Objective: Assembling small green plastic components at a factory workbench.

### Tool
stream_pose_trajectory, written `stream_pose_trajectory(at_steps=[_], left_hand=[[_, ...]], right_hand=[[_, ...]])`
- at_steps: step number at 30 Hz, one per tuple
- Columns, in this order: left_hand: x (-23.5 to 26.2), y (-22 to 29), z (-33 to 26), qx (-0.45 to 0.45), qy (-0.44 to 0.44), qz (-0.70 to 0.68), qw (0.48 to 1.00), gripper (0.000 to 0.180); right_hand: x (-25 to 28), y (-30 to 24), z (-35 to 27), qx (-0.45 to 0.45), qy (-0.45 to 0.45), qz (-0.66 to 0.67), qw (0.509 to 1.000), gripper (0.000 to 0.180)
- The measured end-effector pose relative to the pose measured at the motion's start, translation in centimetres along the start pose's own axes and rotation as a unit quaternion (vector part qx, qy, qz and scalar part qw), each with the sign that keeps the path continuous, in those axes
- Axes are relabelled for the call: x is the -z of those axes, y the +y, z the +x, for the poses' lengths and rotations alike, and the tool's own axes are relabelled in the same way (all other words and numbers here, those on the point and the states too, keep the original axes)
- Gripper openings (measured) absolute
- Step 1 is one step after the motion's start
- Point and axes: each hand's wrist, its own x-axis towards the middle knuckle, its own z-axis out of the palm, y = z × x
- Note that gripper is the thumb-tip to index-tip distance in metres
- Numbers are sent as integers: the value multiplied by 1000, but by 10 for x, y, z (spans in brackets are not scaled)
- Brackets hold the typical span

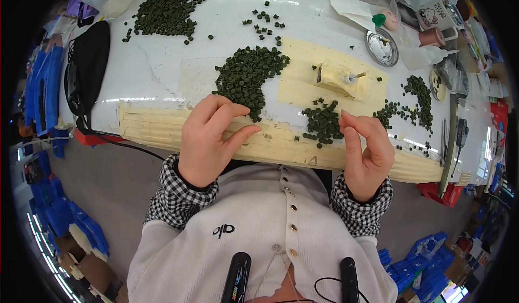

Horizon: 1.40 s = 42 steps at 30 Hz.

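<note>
Single head-worn fisheye view, looking steeply down and forward over the wearer's chest at lower centre. Close range: both hands, left (208, 140) and right (366, 151), sit mid-frame at the near edge of the white table (162, 59), which fills the upper half. Straight edges bow toward the dark rim; floor shows lower left and right.

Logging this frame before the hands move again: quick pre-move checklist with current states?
1. Left hand at the table's front edge, beside the middle pile of dark green rings: ok.
2. Left hand holding a ring: cannot tell, fingertips pinched, nothing visible.
3. Right hand raised, apart from the table, fingers curled: ok.
4. Right hand holding a ring: cannot tell.
5. Small pile of rings lies between the hands: ok.
6. Peg fixture upright on its taped block, unobstructed: ok.
</note>
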Motion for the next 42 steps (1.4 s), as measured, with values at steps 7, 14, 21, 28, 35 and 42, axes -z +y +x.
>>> stream_pose_trajectory(at_steps=[7, 14, 21, 28, 35, 42], left_hand=[[-20, 5, 2, -37, 44, 48, 997, 27], [-19, -4, -1, -38, 76, 72, 994, 18], [-11, -5, -5, -64, 46, 83, 993, 17], [-9, 0, -5, -22, 74, -30, 997, 17], [-5, -3, 5, 172, 145, -360, 905, 16], [-2, -3, 15, 274, 12, -829, 488, 25]], right_hand=[[-5, -10, 1, -8, -40, -6, 999, 18], [-4, -6, -1, 4, -35, -23, 999, 19], [-6, -7, 0, 9, -47, -15, 999, 18], [-7, -9, -1, -6, -57, -9, 998, 18], [-12, -8, -1, 19, -61, 1, 998, 18], [-22, -22, 5, 46, -91, 6, 995, 20]])
